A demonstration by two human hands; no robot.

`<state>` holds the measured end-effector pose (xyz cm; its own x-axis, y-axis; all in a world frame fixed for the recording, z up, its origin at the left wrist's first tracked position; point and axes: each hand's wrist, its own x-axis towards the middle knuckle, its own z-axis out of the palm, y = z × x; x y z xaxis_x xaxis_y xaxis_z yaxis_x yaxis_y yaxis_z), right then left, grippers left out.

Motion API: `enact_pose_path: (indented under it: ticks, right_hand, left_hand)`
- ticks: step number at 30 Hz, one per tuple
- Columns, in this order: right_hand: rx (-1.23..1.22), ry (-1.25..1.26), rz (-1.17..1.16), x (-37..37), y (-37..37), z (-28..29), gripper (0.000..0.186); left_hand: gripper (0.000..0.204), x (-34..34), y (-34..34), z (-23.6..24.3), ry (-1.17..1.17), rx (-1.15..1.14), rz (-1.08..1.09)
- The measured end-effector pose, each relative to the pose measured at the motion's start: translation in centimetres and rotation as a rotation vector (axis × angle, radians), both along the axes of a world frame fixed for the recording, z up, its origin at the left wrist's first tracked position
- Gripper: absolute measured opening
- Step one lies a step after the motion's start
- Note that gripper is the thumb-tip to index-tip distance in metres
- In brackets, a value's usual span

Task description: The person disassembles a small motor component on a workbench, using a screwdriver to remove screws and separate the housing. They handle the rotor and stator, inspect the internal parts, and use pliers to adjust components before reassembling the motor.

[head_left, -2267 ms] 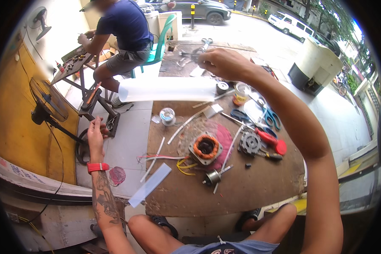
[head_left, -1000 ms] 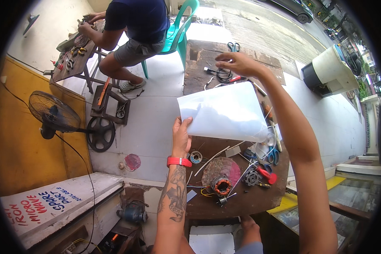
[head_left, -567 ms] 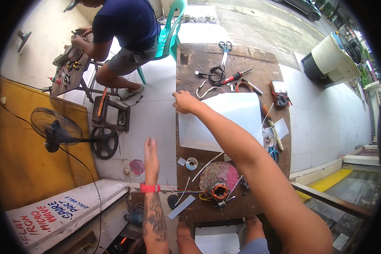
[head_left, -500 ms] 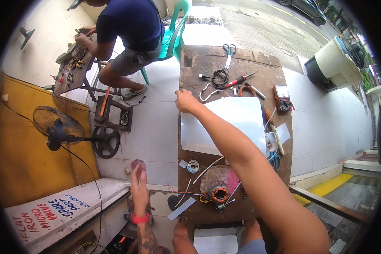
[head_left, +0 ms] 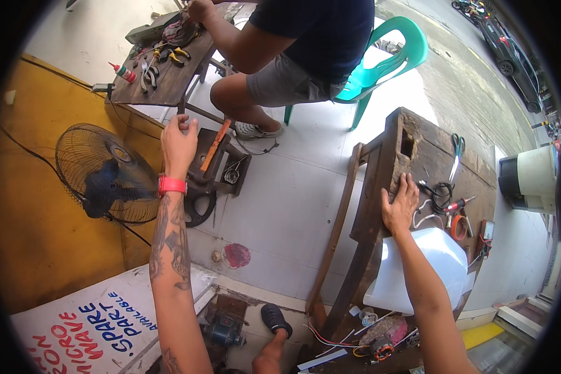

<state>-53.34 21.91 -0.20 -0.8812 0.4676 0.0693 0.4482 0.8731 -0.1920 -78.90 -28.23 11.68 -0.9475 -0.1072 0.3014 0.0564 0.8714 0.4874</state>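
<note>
My left hand [head_left: 179,144], with a red watch [head_left: 171,184] on the wrist, reaches forward in the air, its fingers loosely bent and nothing visible in them. It is nearest the small wooden table [head_left: 162,90], where pliers [head_left: 148,76] and a red bottle [head_left: 123,73] lie. My right hand [head_left: 401,206] rests flat with fingers apart on the left edge of the wooden workbench [head_left: 439,149]. Beside it are a white plastic sheet [head_left: 411,268], a black coiled cord [head_left: 441,196] and a red soldering iron [head_left: 459,204]. A small motor stator [head_left: 381,349] with coloured wires sits nearer me.
A co-worker [head_left: 305,50] bends over the small table, beside a green plastic chair [head_left: 389,59]. A black fan [head_left: 103,177] stands left of my forearm. An orange-handled tool [head_left: 215,145] lies on a low wooden stool [head_left: 237,165]. Scissors [head_left: 457,149] lie on the bench's far end.
The view has swung left and closer to the co-worker. My left hand has moved forward toward the small table. My right hand has come down onto the bench edge.
</note>
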Motion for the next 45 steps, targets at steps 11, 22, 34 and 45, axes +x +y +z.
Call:
enact_pose_path:
  ticks: [11, 22, 34, 45]
  right_hand:
    - [0.046, -0.058, 0.050, 0.1, 0.3, 0.5, 0.078]
    - [0.028, -0.116, 0.038, 0.4, 0.4, 0.8, 0.079]
    - [0.077, 0.005, 0.089, 0.3, 0.6, -0.2, 0.078]
    - [0.034, 0.068, 0.056, -0.2, 0.6, -1.5, 0.080]
  left_hand:
    - [0.066, -24.0, -4.8, -8.2, -0.048, -0.319, 0.125]
    - [0.042, -27.4, -4.9, -9.6, 0.055, -0.369, 0.319]
    - [0.050, -20.6, -14.8, -12.2, 0.138, -0.149, 0.096]
    - [0.035, 31.0, -2.8, -2.5, -0.160, 0.451, 0.148]
